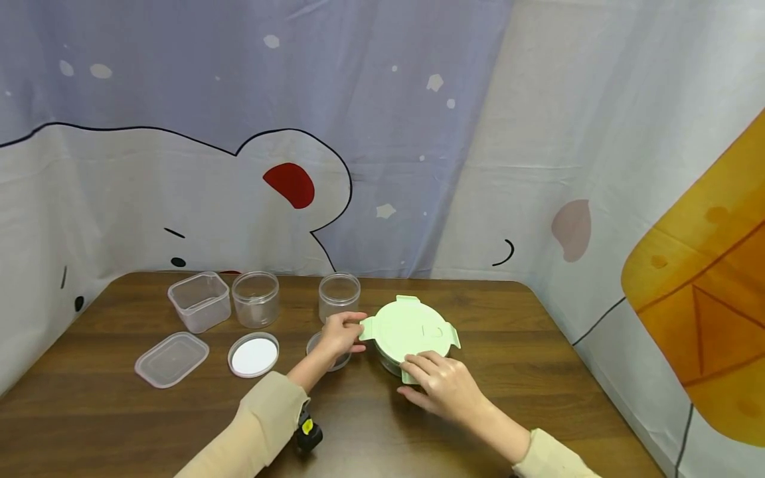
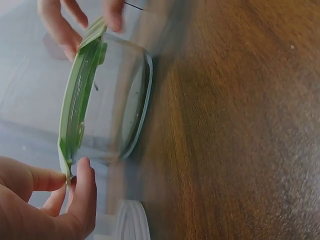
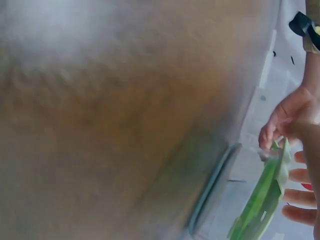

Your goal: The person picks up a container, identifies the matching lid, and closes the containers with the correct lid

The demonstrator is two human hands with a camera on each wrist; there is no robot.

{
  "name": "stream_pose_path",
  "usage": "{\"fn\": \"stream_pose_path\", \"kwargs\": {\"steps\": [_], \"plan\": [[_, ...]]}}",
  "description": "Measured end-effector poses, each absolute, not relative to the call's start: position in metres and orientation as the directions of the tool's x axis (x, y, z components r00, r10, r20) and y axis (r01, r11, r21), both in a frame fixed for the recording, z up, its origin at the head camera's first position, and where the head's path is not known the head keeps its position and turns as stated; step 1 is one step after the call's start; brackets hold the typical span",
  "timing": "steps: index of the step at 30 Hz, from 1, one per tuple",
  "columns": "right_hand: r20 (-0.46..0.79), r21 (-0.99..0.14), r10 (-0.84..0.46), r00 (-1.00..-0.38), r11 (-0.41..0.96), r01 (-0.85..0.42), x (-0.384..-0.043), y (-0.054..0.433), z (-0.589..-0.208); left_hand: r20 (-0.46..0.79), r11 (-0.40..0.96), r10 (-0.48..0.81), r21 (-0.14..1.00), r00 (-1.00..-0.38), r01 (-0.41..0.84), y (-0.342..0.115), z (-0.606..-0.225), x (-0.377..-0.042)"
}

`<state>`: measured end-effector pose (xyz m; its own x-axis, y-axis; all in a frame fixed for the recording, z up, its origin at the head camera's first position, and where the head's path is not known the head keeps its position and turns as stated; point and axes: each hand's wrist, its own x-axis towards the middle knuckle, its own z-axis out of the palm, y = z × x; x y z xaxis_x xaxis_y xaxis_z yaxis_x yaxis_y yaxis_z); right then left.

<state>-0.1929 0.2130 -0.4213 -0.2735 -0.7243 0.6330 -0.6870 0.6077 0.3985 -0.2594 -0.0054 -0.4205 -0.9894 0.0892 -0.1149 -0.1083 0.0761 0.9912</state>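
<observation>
A round clear glass container (image 2: 122, 95) stands on the table, covered by a pale green lid (image 1: 414, 330) with side flaps. At the lid's left flap, my left hand (image 1: 340, 334) pinches the tab between thumb and fingers. My right hand (image 1: 445, 386) rests its fingertips on the near edge of the lid, by the front flap; its thumb stands apart, lower down. The right wrist view shows these fingers fairly straight along the lid's top. Partly behind my left hand lies a round clear lid (image 1: 340, 362), with a clear jar (image 1: 339, 295) behind it.
On the left of the wooden table (image 1: 358, 431) stand a rectangular plastic box (image 1: 200, 302) and another clear jar (image 1: 255, 300). In front of them lie a rectangular translucent lid (image 1: 172, 360) and a round white-centred lid (image 1: 254, 355). A printed curtain (image 1: 406, 133) hangs behind the table.
</observation>
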Motion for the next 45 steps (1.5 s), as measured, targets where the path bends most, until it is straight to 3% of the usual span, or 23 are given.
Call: {"fn": "stream_pose_path", "kwargs": {"steps": [5, 14, 18, 22, 28, 36, 45], "plan": [[0.679, 0.296, -0.641, -0.357, 0.685, -0.666, -0.199, 0.220, -0.412, -0.050, 0.175, 0.062, 0.984, -0.997, -0.038, -0.006, -0.418, -0.259], [0.673, 0.063, -0.448, -0.588, 0.827, -0.558, -0.217, 0.238, -0.397, 0.104, 0.390, 0.074, 0.912, -0.992, 0.125, -0.001, -0.408, -0.254], [0.607, 0.026, -0.431, -0.668, 0.851, -0.525, -0.220, 0.241, -0.396, 0.206, 0.457, 0.142, 0.854, -0.968, 0.249, 0.008, -0.405, -0.251], [0.533, -0.006, -0.432, -0.728, 0.858, -0.514, -0.223, 0.241, -0.399, 0.334, 0.537, 0.282, 0.722, -0.899, 0.436, 0.018, -0.403, -0.251], [0.491, 0.019, -0.463, -0.738, 0.853, -0.522, -0.226, 0.240, -0.402, 0.320, 0.616, 0.463, 0.554, -0.827, 0.560, 0.031, -0.400, -0.248], [0.487, 0.026, -0.445, -0.751, 0.867, -0.497, -0.227, 0.244, -0.403, 0.288, 0.691, 0.577, 0.327, -0.764, 0.645, 0.043, -0.405, -0.249], [0.500, 0.019, -0.428, -0.753, 0.875, -0.484, -0.237, 0.256, -0.398, 0.198, 0.717, 0.633, 0.214, -0.748, 0.664, 0.051, -0.408, -0.258]]}}
